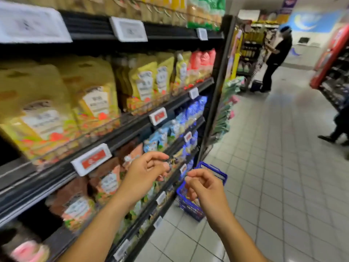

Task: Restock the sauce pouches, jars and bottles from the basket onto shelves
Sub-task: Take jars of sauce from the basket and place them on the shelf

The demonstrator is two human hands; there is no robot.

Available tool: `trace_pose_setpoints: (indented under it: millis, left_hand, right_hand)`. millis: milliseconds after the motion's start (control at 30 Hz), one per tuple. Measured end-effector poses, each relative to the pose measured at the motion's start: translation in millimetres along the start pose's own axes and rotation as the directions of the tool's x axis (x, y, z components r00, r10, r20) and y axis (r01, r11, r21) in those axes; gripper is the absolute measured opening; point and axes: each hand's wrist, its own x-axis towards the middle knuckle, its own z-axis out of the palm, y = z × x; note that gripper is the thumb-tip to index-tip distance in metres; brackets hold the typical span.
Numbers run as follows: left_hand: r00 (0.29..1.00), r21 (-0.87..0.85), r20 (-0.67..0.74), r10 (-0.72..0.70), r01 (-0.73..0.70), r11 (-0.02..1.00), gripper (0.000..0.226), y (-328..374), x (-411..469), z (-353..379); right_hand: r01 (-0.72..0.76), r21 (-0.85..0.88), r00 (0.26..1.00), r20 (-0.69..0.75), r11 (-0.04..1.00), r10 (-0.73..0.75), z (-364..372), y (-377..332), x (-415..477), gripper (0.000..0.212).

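The right hand (205, 188) hides part of the basket (214, 170); pouches (94, 103) blur unreadably.

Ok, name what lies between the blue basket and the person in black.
Mostly bare floor tiles, in the head view, from blue basket to person; a dark box sits by the person's feet.

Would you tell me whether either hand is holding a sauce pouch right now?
No, the left hand and the right hand both hover before the shelves with loosely curled fingers and nothing in them.
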Motion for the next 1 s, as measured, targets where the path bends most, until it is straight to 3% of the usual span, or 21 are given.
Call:
trace_pose_setpoints:
  millis: [67,300,500,1000]
  left_hand:
    - [0.998,-0.036,0.033,-0.062,0.063,0.997,0.016,-18.6,12.8,22.7]
    - [0.965,-0.063,0.102,-0.243,0.25,0.966,0.017,-81.2,53.7,95.8]
    - [0.919,-0.035,0.106,-0.381,0.386,0.922,0.015,-126.3,77.0,142.1]
    - [0.866,-0.012,0.177,-0.467,0.476,0.879,0.016,-192.1,171.0,211.8]
  right_hand:
    - [-0.062,0.016,0.994,-0.085,0.998,0.064,-24.6,18.2,5.1,0.025]
    - [-0.192,0.043,0.937,-0.287,0.98,0.197,-104.2,67.3,23.9,0.018]
    - [-0.322,0.053,0.887,-0.331,0.945,0.321,-161.9,99.4,40.1,0.01]
    - [-0.45,0.052,0.827,-0.352,0.892,0.438,-231.8,141.0,114.6,0.007]
